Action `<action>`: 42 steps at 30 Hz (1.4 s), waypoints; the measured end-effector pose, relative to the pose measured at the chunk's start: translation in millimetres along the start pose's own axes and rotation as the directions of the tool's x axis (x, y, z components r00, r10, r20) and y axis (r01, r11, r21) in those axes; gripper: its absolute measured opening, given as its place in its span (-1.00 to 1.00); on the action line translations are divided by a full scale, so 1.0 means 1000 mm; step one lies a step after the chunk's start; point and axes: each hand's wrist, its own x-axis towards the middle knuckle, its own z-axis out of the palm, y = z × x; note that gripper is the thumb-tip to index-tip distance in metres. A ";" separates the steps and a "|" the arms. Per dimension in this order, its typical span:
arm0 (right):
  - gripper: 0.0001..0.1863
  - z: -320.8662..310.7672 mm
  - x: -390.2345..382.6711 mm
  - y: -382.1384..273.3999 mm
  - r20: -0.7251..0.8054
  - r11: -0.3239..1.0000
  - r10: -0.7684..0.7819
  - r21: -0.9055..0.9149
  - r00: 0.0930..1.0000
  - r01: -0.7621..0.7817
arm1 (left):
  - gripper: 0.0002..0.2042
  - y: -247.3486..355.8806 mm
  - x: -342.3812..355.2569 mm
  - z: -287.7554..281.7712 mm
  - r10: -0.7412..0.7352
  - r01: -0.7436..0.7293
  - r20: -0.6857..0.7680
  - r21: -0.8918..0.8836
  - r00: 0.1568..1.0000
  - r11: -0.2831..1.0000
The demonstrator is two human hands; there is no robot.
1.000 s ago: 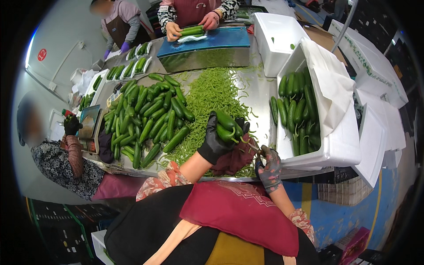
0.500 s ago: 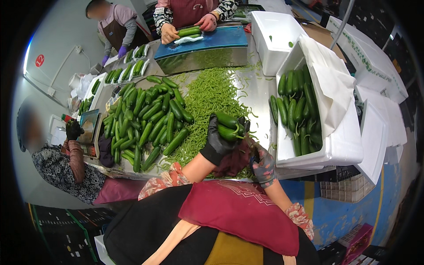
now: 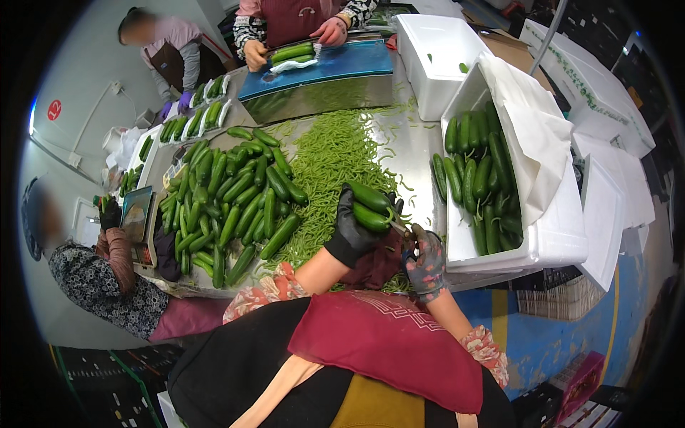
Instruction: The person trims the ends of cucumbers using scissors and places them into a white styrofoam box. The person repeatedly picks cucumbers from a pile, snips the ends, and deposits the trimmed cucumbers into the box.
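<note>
My left hand (image 3: pixel 349 227), in a black glove, is closed around two green cucumbers (image 3: pixel 369 196) held side by side, their stem ends pointing right. Close by on the right, my right hand (image 3: pixel 426 264) wears a dark patterned glove and is closed on what look like small scissors (image 3: pixel 397 226). Their metal tip reaches the stem of the lower cucumber; the handles are mostly hidden by my fingers. Beneath both hands lies a dark red cloth (image 3: pixel 372 267). A thick spread of short green stem pieces (image 3: pixel 332 153) covers the table's middle.
To the left is a large cucumber pile (image 3: pixel 235 192). On the right stands a white foam box (image 3: pixel 531 246) of cucumbers with a white liner. Another foam box (image 3: pixel 439 68) sits behind it. Across the table, a co-worker handles cucumbers at a blue-topped stand (image 3: pixel 321 71); two more people work left.
The scissors' tip has come up to the lower cucumber's stem, and my right hand has turned slightly. The view has shifted a little. The co-worker opposite has tilted the packed cucumbers.
</note>
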 end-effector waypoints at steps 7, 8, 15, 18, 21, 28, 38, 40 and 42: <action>-0.54 0.030 -0.012 0.020 0.056 0.831 0.130 0.539 0.990 -0.140 | -0.34 0.006 -0.003 -0.009 -0.027 0.027 -0.002 -0.062 1.000 0.998; -0.51 0.038 -0.016 0.018 0.104 0.712 0.162 0.676 0.981 -0.189 | -0.34 0.015 -0.004 -0.010 -0.028 0.031 0.037 -0.080 0.999 0.996; -0.53 0.045 -0.050 0.065 0.536 -0.367 0.439 0.840 0.721 -0.401 | -0.37 0.185 -0.036 0.009 0.455 -0.500 0.331 0.061 0.827 0.864; -0.38 0.042 -0.064 0.061 0.416 -0.134 0.418 0.907 0.808 -0.398 | -0.44 0.308 -0.081 0.010 0.512 -0.625 0.459 0.130 0.726 0.770; -0.31 0.040 -0.071 0.058 0.354 0.080 0.381 0.908 0.854 -0.412 | -0.66 0.313 -0.098 0.061 0.734 -0.786 0.290 0.146 0.615 0.601; -0.49 0.051 -0.073 0.069 0.407 0.143 0.364 0.864 0.838 -0.482 | -0.57 0.279 -0.016 0.036 0.444 -0.545 0.386 0.209 0.809 0.812; -0.53 0.021 -0.071 0.047 0.226 0.723 0.314 0.573 0.922 -0.387 | -0.15 -0.048 0.137 0.040 -0.724 -0.694 0.595 -0.356 0.348 -0.626; -0.51 0.014 -0.076 0.040 0.239 0.606 0.376 0.667 0.895 -0.433 | -0.12 -0.061 0.155 0.056 -0.813 -0.795 0.467 -0.311 0.348 -0.520; -0.51 0.008 -0.081 0.036 0.249 0.537 0.443 0.695 0.861 -0.477 | -0.10 -0.071 0.171 0.062 -0.883 -0.853 0.356 -0.311 0.304 -0.419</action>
